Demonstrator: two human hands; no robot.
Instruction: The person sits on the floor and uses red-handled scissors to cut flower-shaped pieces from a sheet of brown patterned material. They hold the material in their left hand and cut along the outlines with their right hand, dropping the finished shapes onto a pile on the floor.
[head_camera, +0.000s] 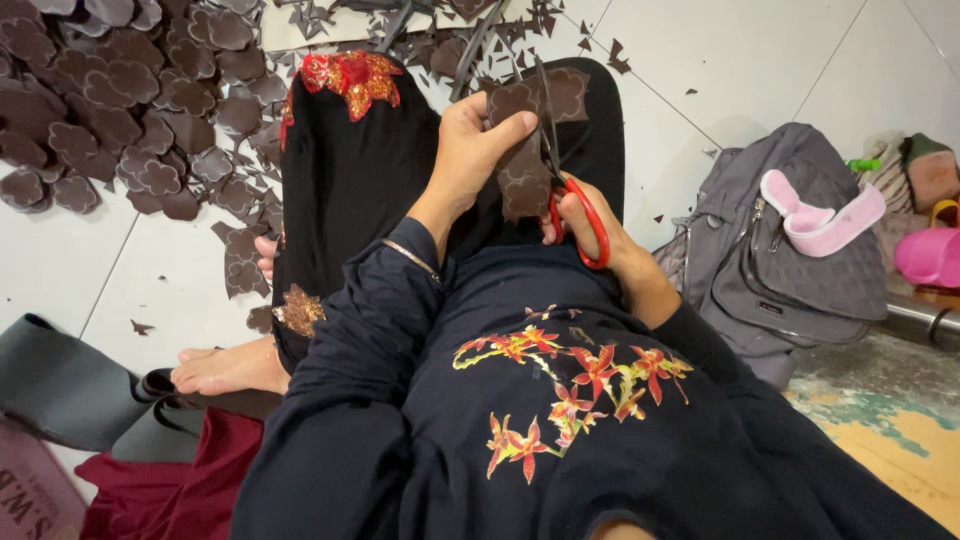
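Note:
I sit on the floor in dark clothes with flower embroidery. My left hand (470, 150) pinches a dark brown sheet piece (525, 165) with scalloped, flower-like outlines, held over my lap. My right hand (590, 235) has its fingers through the red handles of a pair of scissors (572, 205). The dark blades point up and away along the right edge of the brown piece. Both hands are close together above my black trousers.
A large heap of cut brown flower shapes (110, 100) covers the white tiled floor at the upper left, with small scraps (600, 40) ahead. A grey bag (790, 260) with a pink visor lies to the right. Grey rolled sheet (60, 390) and maroon cloth lie lower left.

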